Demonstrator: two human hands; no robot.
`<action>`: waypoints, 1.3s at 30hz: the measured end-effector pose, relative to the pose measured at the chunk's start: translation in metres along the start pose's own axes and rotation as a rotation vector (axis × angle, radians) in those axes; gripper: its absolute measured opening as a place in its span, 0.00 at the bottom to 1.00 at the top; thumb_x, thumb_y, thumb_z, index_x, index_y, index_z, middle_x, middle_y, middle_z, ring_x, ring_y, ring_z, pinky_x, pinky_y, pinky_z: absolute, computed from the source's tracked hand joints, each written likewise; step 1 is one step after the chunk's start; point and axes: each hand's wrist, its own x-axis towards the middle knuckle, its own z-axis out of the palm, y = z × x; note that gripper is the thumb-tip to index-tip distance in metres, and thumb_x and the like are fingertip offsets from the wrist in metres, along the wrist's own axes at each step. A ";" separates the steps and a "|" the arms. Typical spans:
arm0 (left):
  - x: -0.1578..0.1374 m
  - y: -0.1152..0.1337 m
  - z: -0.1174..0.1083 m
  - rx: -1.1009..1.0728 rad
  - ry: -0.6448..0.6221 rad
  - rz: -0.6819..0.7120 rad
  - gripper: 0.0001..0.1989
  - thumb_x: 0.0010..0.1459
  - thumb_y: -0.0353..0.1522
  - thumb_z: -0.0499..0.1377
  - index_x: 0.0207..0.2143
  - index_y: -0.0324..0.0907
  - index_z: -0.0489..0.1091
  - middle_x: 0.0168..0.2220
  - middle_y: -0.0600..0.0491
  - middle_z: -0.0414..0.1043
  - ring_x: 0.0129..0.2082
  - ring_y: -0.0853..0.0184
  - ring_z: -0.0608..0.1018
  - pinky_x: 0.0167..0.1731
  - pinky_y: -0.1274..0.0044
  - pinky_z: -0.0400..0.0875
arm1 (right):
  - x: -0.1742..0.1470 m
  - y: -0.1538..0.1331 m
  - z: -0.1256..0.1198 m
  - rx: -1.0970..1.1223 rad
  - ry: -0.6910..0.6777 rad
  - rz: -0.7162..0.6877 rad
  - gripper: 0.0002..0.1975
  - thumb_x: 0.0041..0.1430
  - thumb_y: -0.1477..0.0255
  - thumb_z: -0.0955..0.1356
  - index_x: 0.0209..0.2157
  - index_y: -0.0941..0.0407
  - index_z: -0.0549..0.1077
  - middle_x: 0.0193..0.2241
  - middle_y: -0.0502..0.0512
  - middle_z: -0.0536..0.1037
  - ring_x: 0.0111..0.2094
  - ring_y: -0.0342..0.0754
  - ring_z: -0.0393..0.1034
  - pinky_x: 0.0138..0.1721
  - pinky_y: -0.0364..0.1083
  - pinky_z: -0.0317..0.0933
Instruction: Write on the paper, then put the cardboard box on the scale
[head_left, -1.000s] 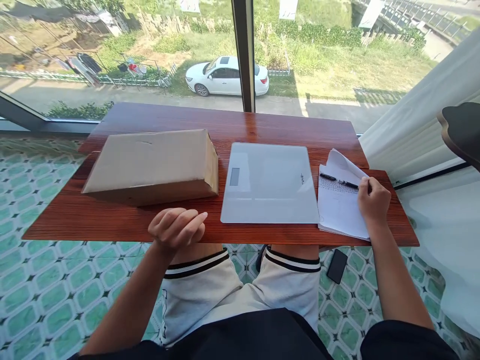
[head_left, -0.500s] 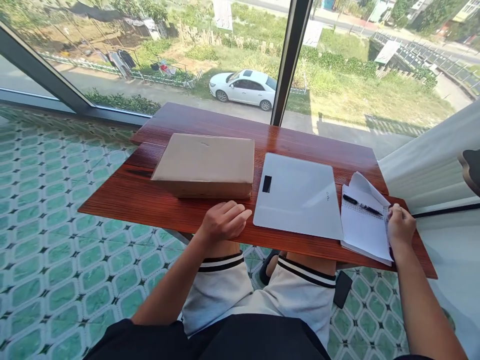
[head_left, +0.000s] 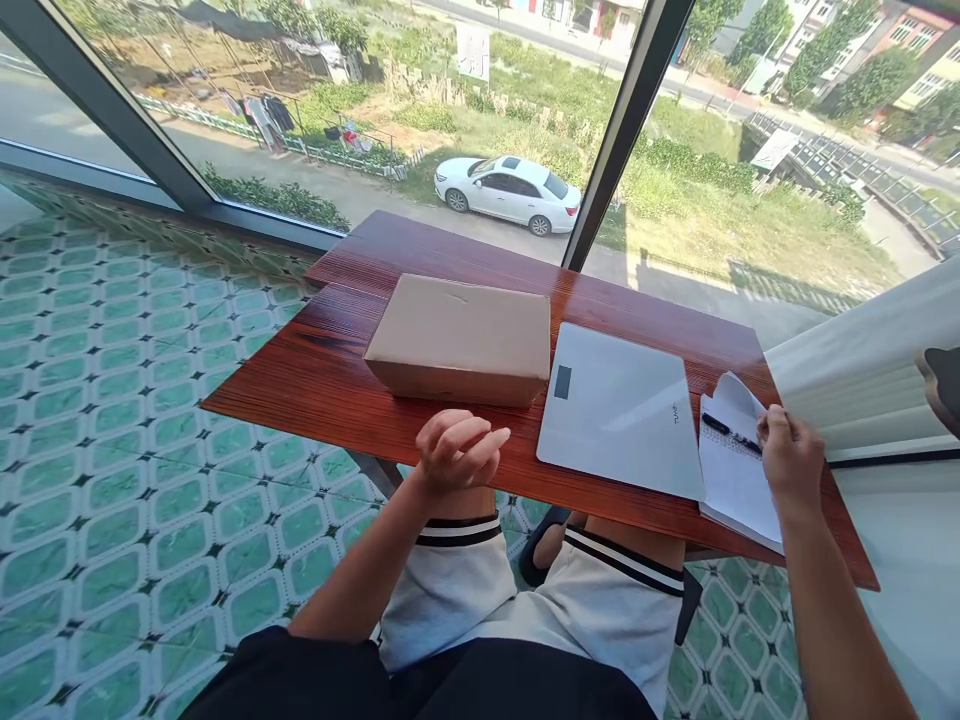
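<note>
A closed cardboard box (head_left: 463, 333) lies on the red-brown wooden table (head_left: 315, 385). To its right sits a flat white scale (head_left: 619, 410) with a small dark display. At the table's right end is an open notepad (head_left: 733, 475) with a black pen (head_left: 731, 434) lying across it. My left hand (head_left: 456, 452) hovers at the table's near edge, just in front of the box, fingers loosely curled and holding nothing. My right hand (head_left: 790, 462) rests on the notepad's right side, next to the pen's tip.
A large window with a dark frame post (head_left: 622, 130) stands right behind the table, a white car (head_left: 510, 190) outside below. White curtain (head_left: 862, 370) hangs at right. Green patterned tiles (head_left: 135, 470) cover the floor. My knees in white shorts (head_left: 540, 590) are under the table.
The camera has swung left, shifting everything rightward in view. My left hand has lifted slightly off the table edge, fingers curling. My right hand stays on the notepad.
</note>
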 end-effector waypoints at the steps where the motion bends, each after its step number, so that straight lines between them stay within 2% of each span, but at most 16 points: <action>1: -0.002 -0.004 -0.002 0.028 0.039 -0.026 0.18 0.49 0.22 0.58 0.42 0.47 0.69 0.35 0.52 0.65 0.34 0.68 0.70 0.32 0.74 0.69 | -0.006 -0.021 0.007 0.023 -0.017 -0.003 0.18 0.62 0.59 0.62 0.25 0.56 0.66 0.20 0.50 0.64 0.22 0.44 0.58 0.27 0.46 0.54; 4: -0.007 -0.022 -0.008 0.122 0.136 -0.093 0.21 0.49 0.24 0.58 0.45 0.50 0.68 0.37 0.50 0.63 0.37 0.63 0.69 0.33 0.70 0.68 | -0.026 -0.078 0.029 0.103 -0.059 -0.150 0.18 0.64 0.60 0.61 0.27 0.56 0.69 0.23 0.50 0.66 0.26 0.44 0.61 0.32 0.46 0.56; 5: -0.009 -0.031 -0.011 0.156 0.164 -0.110 0.21 0.49 0.25 0.58 0.45 0.50 0.67 0.37 0.49 0.62 0.37 0.62 0.68 0.34 0.68 0.68 | -0.033 -0.093 0.037 0.122 -0.089 -0.179 0.18 0.65 0.59 0.62 0.27 0.56 0.69 0.22 0.50 0.65 0.25 0.43 0.60 0.30 0.45 0.55; 7: -0.012 -0.049 -0.018 0.226 0.223 -0.133 0.18 0.51 0.28 0.57 0.46 0.50 0.66 0.38 0.48 0.60 0.38 0.59 0.67 0.36 0.63 0.67 | -0.046 -0.120 0.053 0.200 -0.171 -0.226 0.17 0.67 0.60 0.62 0.30 0.57 0.70 0.23 0.50 0.67 0.26 0.43 0.61 0.30 0.45 0.56; 9: -0.014 -0.067 -0.025 0.317 0.282 -0.173 0.14 0.55 0.33 0.56 0.45 0.49 0.65 0.38 0.47 0.60 0.39 0.57 0.67 0.38 0.59 0.66 | -0.056 -0.143 0.071 0.244 -0.208 -0.296 0.15 0.68 0.62 0.62 0.33 0.56 0.72 0.27 0.51 0.71 0.30 0.43 0.66 0.34 0.44 0.60; 12: -0.017 -0.087 -0.030 0.400 0.388 -0.354 0.13 0.60 0.40 0.53 0.46 0.48 0.64 0.40 0.46 0.61 0.43 0.55 0.68 0.44 0.54 0.65 | -0.065 -0.173 0.099 0.335 -0.223 -0.392 0.11 0.69 0.65 0.62 0.38 0.56 0.72 0.33 0.53 0.74 0.35 0.44 0.70 0.40 0.45 0.65; 16: -0.022 -0.098 -0.027 0.166 0.463 -0.688 0.18 0.63 0.44 0.54 0.50 0.44 0.66 0.48 0.45 0.64 0.49 0.56 0.70 0.48 0.58 0.67 | -0.071 -0.201 0.134 0.454 -0.224 -0.503 0.12 0.68 0.65 0.63 0.46 0.56 0.71 0.43 0.58 0.75 0.44 0.47 0.71 0.40 0.46 0.69; 19: -0.027 -0.100 -0.022 0.042 0.419 -0.804 0.21 0.66 0.43 0.50 0.56 0.43 0.64 0.51 0.44 0.67 0.48 0.59 0.73 0.46 0.63 0.69 | -0.077 -0.206 0.152 0.523 -0.281 -0.530 0.17 0.68 0.62 0.64 0.53 0.54 0.68 0.49 0.61 0.72 0.49 0.49 0.69 0.45 0.50 0.72; 22: -0.029 -0.100 -0.019 -0.092 0.341 -0.891 0.23 0.68 0.44 0.46 0.60 0.44 0.62 0.54 0.43 0.69 0.50 0.59 0.75 0.46 0.65 0.71 | -0.083 -0.203 0.160 0.567 -0.339 -0.538 0.24 0.66 0.60 0.67 0.59 0.53 0.64 0.55 0.62 0.69 0.55 0.51 0.67 0.51 0.52 0.73; 26: -0.026 -0.096 -0.016 -0.283 0.217 -1.022 0.31 0.66 0.52 0.45 0.62 0.44 0.61 0.59 0.41 0.68 0.56 0.58 0.74 0.55 0.64 0.69 | -0.090 -0.200 0.159 0.589 -0.443 -0.520 0.33 0.62 0.59 0.71 0.64 0.52 0.60 0.61 0.62 0.65 0.61 0.53 0.64 0.55 0.54 0.72; 30: -0.025 -0.092 -0.015 -0.285 0.173 -1.012 0.37 0.63 0.57 0.45 0.62 0.41 0.61 0.58 0.39 0.69 0.58 0.56 0.73 0.59 0.62 0.67 | -0.096 -0.203 0.158 0.532 -0.531 -0.472 0.43 0.59 0.55 0.72 0.69 0.52 0.55 0.65 0.63 0.62 0.65 0.57 0.60 0.56 0.57 0.71; 34: -0.027 -0.092 -0.016 -0.226 0.092 -0.977 0.38 0.64 0.58 0.43 0.62 0.42 0.62 0.58 0.41 0.70 0.59 0.56 0.73 0.59 0.63 0.67 | -0.099 -0.204 0.161 0.479 -0.579 -0.419 0.47 0.58 0.53 0.72 0.71 0.57 0.52 0.68 0.64 0.57 0.67 0.59 0.56 0.59 0.58 0.69; 36: -0.028 -0.091 -0.017 -0.197 0.046 -0.962 0.39 0.63 0.59 0.42 0.62 0.43 0.65 0.59 0.42 0.70 0.60 0.56 0.72 0.60 0.63 0.66 | -0.099 -0.203 0.162 0.458 -0.584 -0.388 0.47 0.58 0.53 0.72 0.70 0.59 0.53 0.68 0.64 0.57 0.68 0.59 0.55 0.61 0.58 0.67; 39: -0.030 -0.091 -0.019 -0.173 -0.023 -0.959 0.39 0.63 0.59 0.42 0.61 0.44 0.67 0.60 0.42 0.70 0.62 0.54 0.71 0.62 0.64 0.64 | -0.099 -0.203 0.163 0.463 -0.597 -0.404 0.41 0.60 0.56 0.72 0.69 0.57 0.58 0.66 0.62 0.62 0.66 0.58 0.59 0.62 0.58 0.65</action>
